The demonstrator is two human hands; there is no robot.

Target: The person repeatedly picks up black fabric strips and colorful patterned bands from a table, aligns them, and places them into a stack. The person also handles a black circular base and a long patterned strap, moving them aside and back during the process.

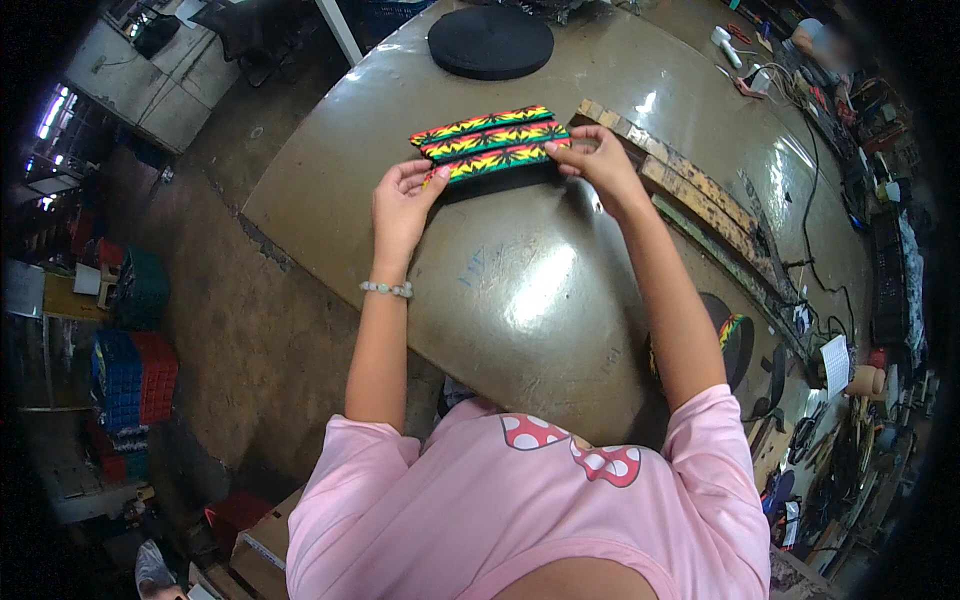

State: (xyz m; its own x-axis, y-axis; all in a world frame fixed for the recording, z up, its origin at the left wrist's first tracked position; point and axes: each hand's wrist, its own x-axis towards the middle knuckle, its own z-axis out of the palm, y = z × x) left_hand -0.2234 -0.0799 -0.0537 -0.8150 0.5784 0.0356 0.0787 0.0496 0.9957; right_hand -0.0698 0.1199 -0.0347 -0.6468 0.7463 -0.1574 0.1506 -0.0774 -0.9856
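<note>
Three rows of patterned strap (495, 138), red, yellow and green with dark leaf shapes, lie side by side on the table with black sides showing between them. Whether they are separate pieces or one folded length I cannot tell. My left hand (402, 203) pinches the left end of the nearest row, its thumb on top. At the right end of that row my right hand (600, 168) grips with thumb and fingers. The nearest row is held slightly tilted, its black edge towards me.
A shiny brown table (520, 300) spans the middle. Behind the straps lies a black webbing roll (490, 43). Worn wooden bars (700, 195) run along the right, and a patterned strap roll (735, 345) sits beside my right forearm. Crates (130, 375) stand left; another person (825, 50) is far right.
</note>
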